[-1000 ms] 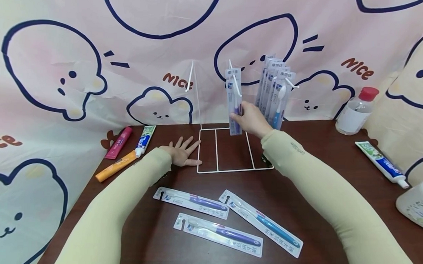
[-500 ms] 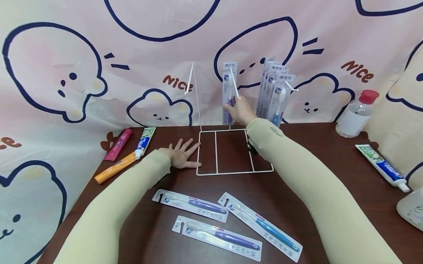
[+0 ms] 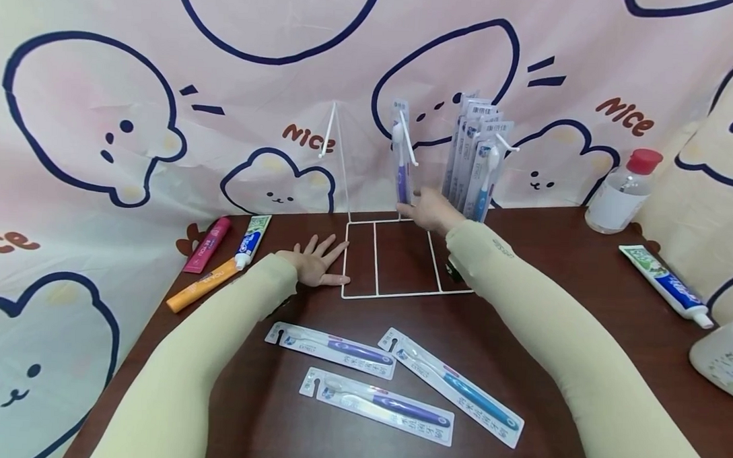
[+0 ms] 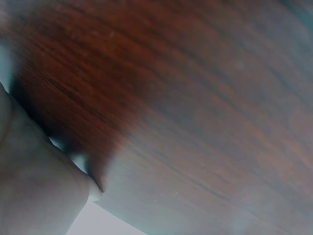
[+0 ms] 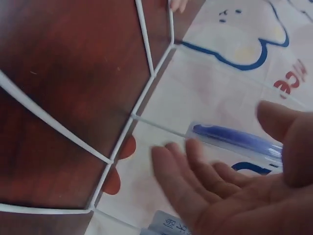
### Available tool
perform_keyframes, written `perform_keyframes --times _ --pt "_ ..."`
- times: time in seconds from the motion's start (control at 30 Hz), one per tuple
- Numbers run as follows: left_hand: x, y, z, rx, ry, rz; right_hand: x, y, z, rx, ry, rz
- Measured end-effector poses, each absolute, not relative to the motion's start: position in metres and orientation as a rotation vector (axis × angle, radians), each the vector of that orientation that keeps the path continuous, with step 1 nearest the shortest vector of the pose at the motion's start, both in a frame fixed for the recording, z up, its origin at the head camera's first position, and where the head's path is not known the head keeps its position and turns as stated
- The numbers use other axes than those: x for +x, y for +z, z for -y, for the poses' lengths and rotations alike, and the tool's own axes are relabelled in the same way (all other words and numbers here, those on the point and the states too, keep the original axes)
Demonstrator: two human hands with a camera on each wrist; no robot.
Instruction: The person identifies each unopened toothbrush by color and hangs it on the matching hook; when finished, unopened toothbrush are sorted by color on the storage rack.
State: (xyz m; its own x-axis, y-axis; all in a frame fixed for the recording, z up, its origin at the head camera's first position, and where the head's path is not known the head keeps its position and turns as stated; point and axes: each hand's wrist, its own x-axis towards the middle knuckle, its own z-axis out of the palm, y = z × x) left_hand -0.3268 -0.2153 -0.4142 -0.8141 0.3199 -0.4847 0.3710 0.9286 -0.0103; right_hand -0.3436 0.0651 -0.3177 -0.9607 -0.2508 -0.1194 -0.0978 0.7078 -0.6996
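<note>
A packaged purple toothbrush [image 3: 402, 164] hangs on the middle hook [image 3: 409, 139] of a white wire display rack [image 3: 376, 260]. Just below and to its right is my right hand [image 3: 432, 210], its fingers spread loosely and holding nothing. In the right wrist view, the purple handle [image 5: 239, 141] shows behind the relaxed fingers. My left hand [image 3: 314, 262] lies flat on the table with fingers spread, thumb and fingertips at the rack's left side wire. Several packaged toothbrushes [image 3: 476, 162] hang on the right hook; the left hook [image 3: 328, 130] bears none.
Two purple toothbrush packs [image 3: 332, 350] [image 3: 377, 406] and a blue one [image 3: 454, 387] lie on the table's front. Toothpaste tubes lie left, including an orange one [image 3: 202, 287]. At right are another tube [image 3: 664, 285], a red-capped bottle [image 3: 622, 192] and a white container [image 3: 726, 356].
The purple toothbrush moved back along the middle hook and now hangs there. My right hand let go of it and dropped slightly downward. My left hand stayed put.
</note>
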Motion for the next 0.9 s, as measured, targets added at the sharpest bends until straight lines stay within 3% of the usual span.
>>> perform_keyframes --times 0.17,0.33,0.53,0.7,0.9 --pt "-0.326 -0.413 0.214 0.502 -0.126 -2.6 -0.299 -0.328 -0.076 -0.394 -0.765 -2.743" --pt "-0.324 -0.411 0.214 0.517 -0.126 -2.597 -0.234 -0.34 -0.081 -0.651 -0.459 -2.751" --pt "-0.327 -0.411 0.214 0.523 -0.115 -2.601 -0.164 -0.35 -0.086 -0.743 -0.213 -2.763" --pt "-0.327 -0.411 0.215 0.522 -0.105 -2.592 -0.132 -0.362 -0.097 -0.757 -0.163 -2.804" --pt "-0.324 -0.41 0.216 0.53 -0.108 -2.599 -0.123 -0.375 -0.115 -0.732 -0.206 -2.843"
